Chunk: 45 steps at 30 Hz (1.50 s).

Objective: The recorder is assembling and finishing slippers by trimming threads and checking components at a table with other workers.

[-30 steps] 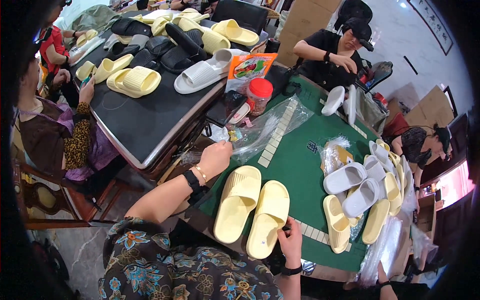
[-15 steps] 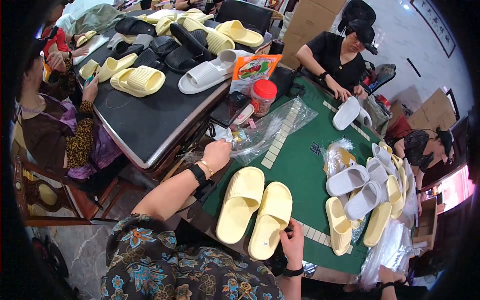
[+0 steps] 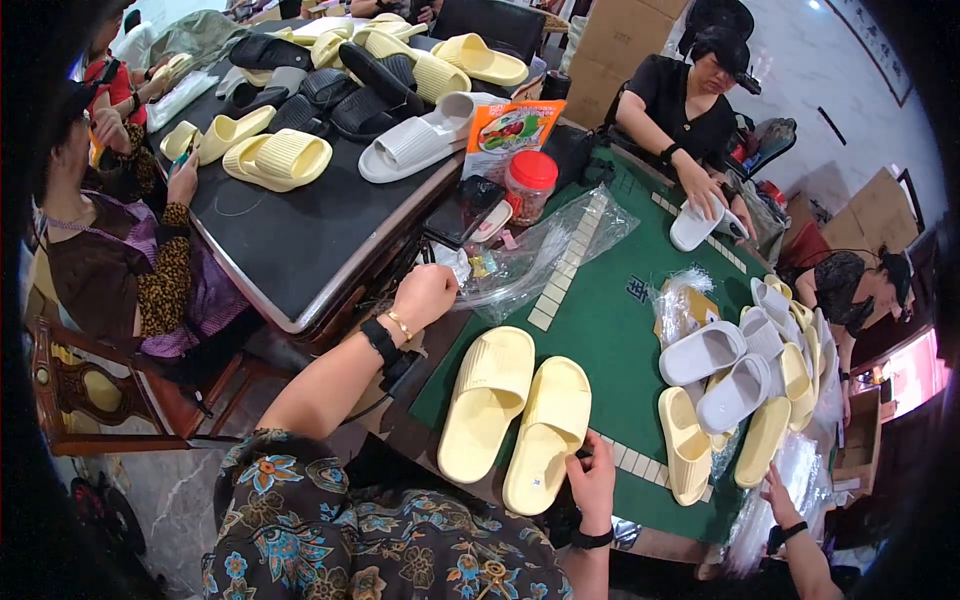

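Note:
A pair of pale yellow slippers lies side by side in front of me on the green table's near edge: a left slipper and a right slipper with a small label on its heel. Beside the right slipper is my right hand, its bent fingers apart and the thumb touching the slipper's edge. My left hand is closed at the table's left corner, next to small scraps and a clear plastic bag. Its fingertips are hidden, so whatever they hold does not show.
Grey and yellow slippers are piled at right, beside clear plastic packaging and another person's hand. Across the table, a person handles a grey slipper. A red-lidded jar and phone stand near the black table, which bears several slippers.
The view has shifted slightly. My hands stay in nearly the same places. The person across now has a hand on the grey slipper, and another person's hand at lower right has moved up toward the pile.

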### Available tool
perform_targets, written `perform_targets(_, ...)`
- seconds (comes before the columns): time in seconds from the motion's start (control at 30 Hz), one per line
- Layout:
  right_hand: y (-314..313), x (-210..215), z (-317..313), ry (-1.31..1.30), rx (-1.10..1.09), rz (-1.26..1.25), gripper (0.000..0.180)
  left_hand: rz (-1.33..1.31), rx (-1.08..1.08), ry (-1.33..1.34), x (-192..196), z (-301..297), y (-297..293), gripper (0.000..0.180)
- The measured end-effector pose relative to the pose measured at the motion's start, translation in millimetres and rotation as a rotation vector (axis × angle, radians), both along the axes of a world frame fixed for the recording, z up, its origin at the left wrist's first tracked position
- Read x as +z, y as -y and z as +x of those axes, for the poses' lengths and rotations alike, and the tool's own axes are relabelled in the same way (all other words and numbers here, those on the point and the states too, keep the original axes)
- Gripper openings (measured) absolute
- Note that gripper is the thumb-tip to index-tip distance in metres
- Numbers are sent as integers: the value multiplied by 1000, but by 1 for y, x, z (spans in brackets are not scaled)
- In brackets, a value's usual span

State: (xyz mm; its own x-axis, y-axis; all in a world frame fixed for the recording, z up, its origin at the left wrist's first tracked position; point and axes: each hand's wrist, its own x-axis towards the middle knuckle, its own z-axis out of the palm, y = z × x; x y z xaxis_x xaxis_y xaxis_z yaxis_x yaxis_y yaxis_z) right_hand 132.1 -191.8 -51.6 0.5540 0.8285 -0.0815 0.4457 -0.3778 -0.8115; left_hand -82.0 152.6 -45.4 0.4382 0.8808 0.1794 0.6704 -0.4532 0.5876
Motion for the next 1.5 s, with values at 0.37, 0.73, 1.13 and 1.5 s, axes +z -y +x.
perform_targets(0.37, 3, -15, 3, 21, -4, 96, 47, -20, -56, 84, -14, 7, -2, 15)
perform_targets(0.73, 1, -8, 1, 41, -7, 62, 48, 13, -61, 137, -9, 6, -3, 16)
perform_targets(1.13, -1, -1, -1, -17, -14, 1, 47, 125, -83, -71, -14, 31, 1, 13)
perform_targets(1.5, 0, -1, -1, 1, -4, 40, 48, 58, -46, -49, -10, 30, 1, 16)
